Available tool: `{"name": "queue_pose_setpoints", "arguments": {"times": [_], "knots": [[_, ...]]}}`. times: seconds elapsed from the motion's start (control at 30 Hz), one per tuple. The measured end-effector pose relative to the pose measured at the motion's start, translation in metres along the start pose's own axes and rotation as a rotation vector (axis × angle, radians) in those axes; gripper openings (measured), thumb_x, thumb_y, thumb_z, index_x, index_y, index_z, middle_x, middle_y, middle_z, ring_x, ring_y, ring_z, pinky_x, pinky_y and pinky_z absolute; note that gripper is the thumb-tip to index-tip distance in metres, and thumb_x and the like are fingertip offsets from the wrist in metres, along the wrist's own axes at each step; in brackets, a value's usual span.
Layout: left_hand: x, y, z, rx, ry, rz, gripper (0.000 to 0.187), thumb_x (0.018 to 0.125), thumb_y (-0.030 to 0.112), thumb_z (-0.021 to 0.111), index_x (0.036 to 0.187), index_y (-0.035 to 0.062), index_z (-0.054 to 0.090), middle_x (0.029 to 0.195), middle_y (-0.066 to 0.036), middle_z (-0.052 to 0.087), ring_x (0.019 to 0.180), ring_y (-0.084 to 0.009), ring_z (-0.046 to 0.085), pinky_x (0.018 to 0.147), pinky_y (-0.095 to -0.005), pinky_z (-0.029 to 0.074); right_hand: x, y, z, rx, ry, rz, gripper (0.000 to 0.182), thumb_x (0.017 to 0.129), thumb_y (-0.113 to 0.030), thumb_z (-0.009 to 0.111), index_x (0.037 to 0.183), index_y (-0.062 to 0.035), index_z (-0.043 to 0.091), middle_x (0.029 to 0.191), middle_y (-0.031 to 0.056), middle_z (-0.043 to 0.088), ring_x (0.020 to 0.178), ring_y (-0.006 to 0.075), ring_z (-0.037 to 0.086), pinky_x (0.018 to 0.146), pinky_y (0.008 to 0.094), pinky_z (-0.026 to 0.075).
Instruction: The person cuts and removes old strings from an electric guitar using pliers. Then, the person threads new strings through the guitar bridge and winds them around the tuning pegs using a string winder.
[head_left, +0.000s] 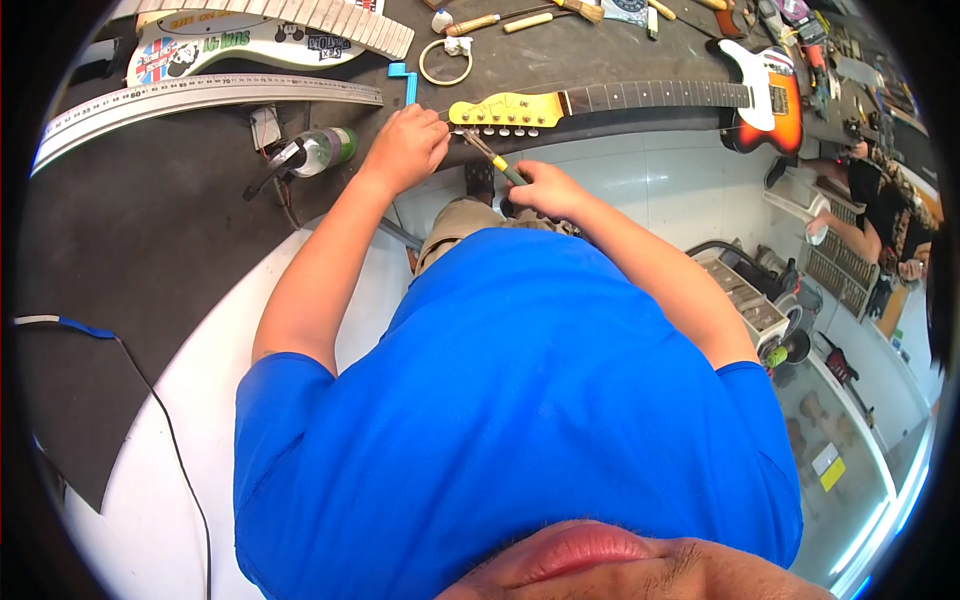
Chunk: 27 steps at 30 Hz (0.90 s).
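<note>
A sunburst electric guitar [765, 100] lies on the dark bench, its neck pointing left and its yellow headstock [508, 110] between my hands. My left hand [408, 148] is closed at the headstock's left end, its fingertips pressed together; what they hold is too small to make out. In my right hand [548, 190] are pliers [497, 162] with green and yellow handles, their jaws near the tuning pegs at the headstock's lower edge. A blue string winder [410, 84] sits just above my left hand.
On the left are a long metal ruler [210, 97], a bottle [325, 152] and a white stickered guitar body [240, 50]. A ring-shaped object [446, 62], brushes and other tools lie along the back. Another person [880, 215] is at the far right.
</note>
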<state>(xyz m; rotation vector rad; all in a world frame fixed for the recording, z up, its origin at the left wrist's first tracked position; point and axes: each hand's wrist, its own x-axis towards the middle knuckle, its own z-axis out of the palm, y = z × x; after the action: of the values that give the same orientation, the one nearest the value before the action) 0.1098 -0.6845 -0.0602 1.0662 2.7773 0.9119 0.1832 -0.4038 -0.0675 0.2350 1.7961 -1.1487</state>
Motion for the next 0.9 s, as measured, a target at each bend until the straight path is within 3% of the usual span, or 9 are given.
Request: {"name": "queue_pose_setpoints", "arguments": {"times": [0.1,0.2,0.6,0.7,0.8,0.9], "knots": [[-0.003,0.002,-0.007,0.014,-0.067,0.018,0.008,0.083,0.011,0.072,0.082,0.0056,0.066,0.083,-0.007,0.062,0.085,-0.0287,0.060,0.079,-0.0418,0.050,-0.010,0.009,-0.001,-0.082,-0.005,-0.109,0.046,0.080,-0.024,0.070,0.120,-0.0033,0.062,0.086,0.0125,0.068,0.070,0.0199,0.065,0.054,0.0372,0.050],[-0.003,0.002,-0.008,0.013,-0.063,0.023,0.008,0.082,0.012,0.072,0.083,0.0065,0.066,0.083,-0.006,0.062,0.086,-0.0276,0.060,0.078,-0.0415,0.050,-0.009,0.023,-0.001,-0.072,-0.034,-0.033,0.047,0.079,-0.024,0.069,0.120,-0.0029,0.061,0.087,0.0120,0.067,0.072,0.0205,0.065,0.056,0.0383,0.050],[-0.002,-0.004,-0.005,0.090,-0.060,0.013,0.011,0.078,0.016,0.072,0.073,0.0104,0.064,0.079,-0.001,0.061,0.085,-0.0242,0.060,0.078,-0.0415,0.045,-0.007,0.008,-0.001,-0.005,-0.049,-0.034,0.046,0.079,-0.025,0.070,0.119,-0.0033,0.060,0.082,0.0098,0.064,0.065,0.0179,0.061,0.049,0.0363,0.045],[-0.003,-0.003,-0.006,0.092,-0.062,0.012,0.010,0.078,0.015,0.072,0.073,0.0106,0.065,0.079,-0.001,0.061,0.085,-0.0239,0.060,0.078,-0.0405,0.044,-0.009,-0.006,0.000,0.018,-0.079,0.011,0.037,0.081,-0.021,0.070,0.112,-0.0016,0.061,0.090,0.0100,0.068,0.080,0.0172,0.065,0.068,0.0337,0.051],[-0.003,-0.002,-0.009,0.081,-0.047,0.016,0.010,0.078,0.015,0.072,0.073,0.0106,0.065,0.079,-0.002,0.061,0.085,-0.0238,0.060,0.079,-0.0405,0.044,0.000,-0.003,0.004,0.054,-0.084,-0.003,0.037,0.082,-0.020,0.069,0.112,-0.0012,0.061,0.090,0.0097,0.067,0.078,0.0167,0.064,0.067,0.0336,0.052],[-0.004,-0.004,-0.008,0.074,-0.043,0.014,0.010,0.078,0.016,0.073,0.074,0.0106,0.065,0.079,-0.002,0.061,0.085,-0.0238,0.060,0.080,-0.0403,0.044,0.016,0.010,0.011,0.123,-0.062,-0.091,0.047,0.080,-0.023,0.069,0.120,-0.0026,0.059,0.079,0.0079,0.063,0.055,0.0148,0.054,0.045,0.0343,0.040]]}}
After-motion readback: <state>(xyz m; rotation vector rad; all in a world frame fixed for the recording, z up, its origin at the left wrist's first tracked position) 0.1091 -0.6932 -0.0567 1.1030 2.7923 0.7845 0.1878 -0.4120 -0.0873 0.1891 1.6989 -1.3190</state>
